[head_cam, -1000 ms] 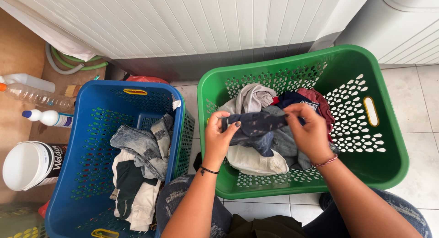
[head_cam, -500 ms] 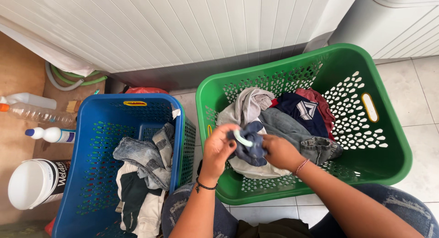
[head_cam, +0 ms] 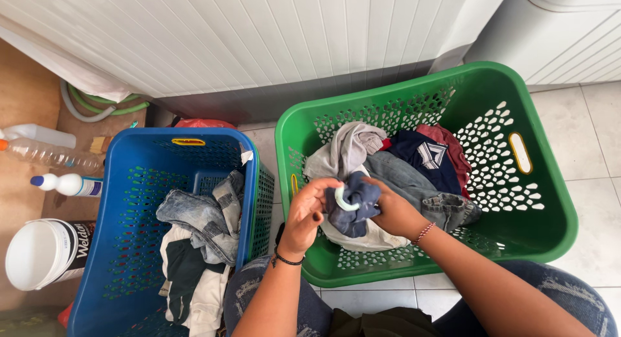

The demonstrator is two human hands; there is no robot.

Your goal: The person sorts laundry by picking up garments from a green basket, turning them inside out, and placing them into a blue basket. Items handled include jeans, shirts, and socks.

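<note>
Now bunched smaller than before, dark blue garment (head_cam: 352, 204) pinched between left hand (head_cam: 307, 214) and right hand (head_cam: 394, 214), above half-sorted green basket (head_cam: 550, 201), blue basket (head_cam: 129, 182) leftward.

The single head camera looks almost straight down from above the person's lap, close enough that both forearms rise from the bottom edge and the left hand (head_cam: 309, 211) and right hand (head_cam: 394, 213) meet just below the frame's middle. It faces a white panelled wall (head_cam: 259, 33) along the far edge, with the blue basket (head_cam: 113, 201) near left and the green basket (head_cam: 550, 201) to the right. No second view shares the scene.
</note>
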